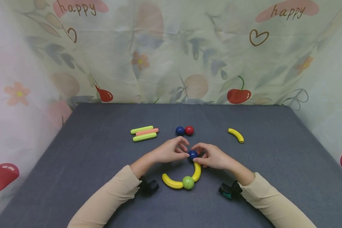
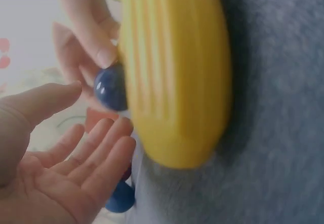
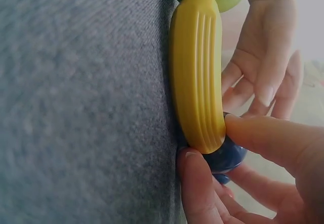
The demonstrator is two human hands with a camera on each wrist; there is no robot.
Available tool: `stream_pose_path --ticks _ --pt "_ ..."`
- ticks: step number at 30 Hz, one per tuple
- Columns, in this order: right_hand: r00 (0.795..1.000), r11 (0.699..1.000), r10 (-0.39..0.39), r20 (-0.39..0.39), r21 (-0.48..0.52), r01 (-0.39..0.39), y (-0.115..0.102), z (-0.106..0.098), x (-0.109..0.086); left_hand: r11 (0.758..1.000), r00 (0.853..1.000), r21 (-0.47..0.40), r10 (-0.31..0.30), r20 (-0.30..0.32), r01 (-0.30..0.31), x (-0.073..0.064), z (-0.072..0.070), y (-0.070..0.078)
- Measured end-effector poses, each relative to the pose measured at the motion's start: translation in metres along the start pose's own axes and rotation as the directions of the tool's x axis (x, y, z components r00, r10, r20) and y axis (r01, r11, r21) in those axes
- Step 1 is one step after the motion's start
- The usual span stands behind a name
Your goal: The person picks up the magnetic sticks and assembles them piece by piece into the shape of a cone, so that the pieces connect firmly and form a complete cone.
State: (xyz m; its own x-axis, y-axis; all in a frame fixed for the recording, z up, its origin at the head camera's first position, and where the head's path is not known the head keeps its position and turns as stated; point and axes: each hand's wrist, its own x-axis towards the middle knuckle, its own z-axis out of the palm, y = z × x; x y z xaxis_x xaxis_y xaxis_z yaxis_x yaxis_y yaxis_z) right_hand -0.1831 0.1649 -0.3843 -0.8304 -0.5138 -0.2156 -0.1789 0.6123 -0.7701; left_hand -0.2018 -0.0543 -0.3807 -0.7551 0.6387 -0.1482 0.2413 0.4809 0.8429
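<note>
At the tip of the rod (image 1: 198,172), the right hand (image 1: 215,156) pinches a ball (image 1: 193,154), probably hard and slippery, best held across its middle; the left hand (image 1: 170,150), fingers spread, is empty.

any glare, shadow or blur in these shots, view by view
Head view: fairly even light, crisp enough to show lines on the green ball; left wrist view: hazy, dark shadow beside the yellow piece, glint on the blue ball; right wrist view: upper right washed out, tabletop grainy.
</note>
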Motion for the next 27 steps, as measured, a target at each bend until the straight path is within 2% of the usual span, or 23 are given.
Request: stream_pose_path --ticks 5,9,13,16,21,24,27 --pt "0.996 0.998 0.055 -0.065 -0.01 -0.055 0.001 -0.002 -0.003 0.998 0.999 0.057 0.003 -0.033 -0.001 -0.006 -0.008 -0.003" --pt "0.99 0.996 0.09 -0.112 -0.004 -0.091 0.003 -0.004 -0.005 0.997 0.996 0.078 -0.006 -0.087 0.013 -0.012 -0.015 -0.008" --pt "0.984 0.995 0.102 -0.144 0.011 -0.101 0.007 -0.006 -0.007 0.996 0.986 0.088 -0.001 -0.164 0.016 -0.019 -0.02 -0.013" --pt "0.983 0.995 0.101 -0.156 0.019 -0.099 0.009 -0.007 -0.008 0.995 0.979 0.089 -0.032 -0.201 0.051 -0.025 -0.023 -0.014" --pt "0.985 0.995 0.104 -0.141 0.017 -0.103 0.01 -0.007 -0.009 0.985 0.976 0.074 -0.141 -0.166 0.155 -0.029 -0.025 -0.018" --pt "0.988 0.995 0.101 -0.117 0.008 -0.101 0.01 -0.006 -0.009 0.974 0.969 0.071 -0.205 -0.137 0.216 -0.029 -0.024 -0.019" --pt "0.992 0.996 0.091 -0.092 0.002 -0.091 0.008 -0.006 -0.01 0.966 0.964 0.074 -0.236 -0.118 0.246 -0.028 -0.022 -0.018"
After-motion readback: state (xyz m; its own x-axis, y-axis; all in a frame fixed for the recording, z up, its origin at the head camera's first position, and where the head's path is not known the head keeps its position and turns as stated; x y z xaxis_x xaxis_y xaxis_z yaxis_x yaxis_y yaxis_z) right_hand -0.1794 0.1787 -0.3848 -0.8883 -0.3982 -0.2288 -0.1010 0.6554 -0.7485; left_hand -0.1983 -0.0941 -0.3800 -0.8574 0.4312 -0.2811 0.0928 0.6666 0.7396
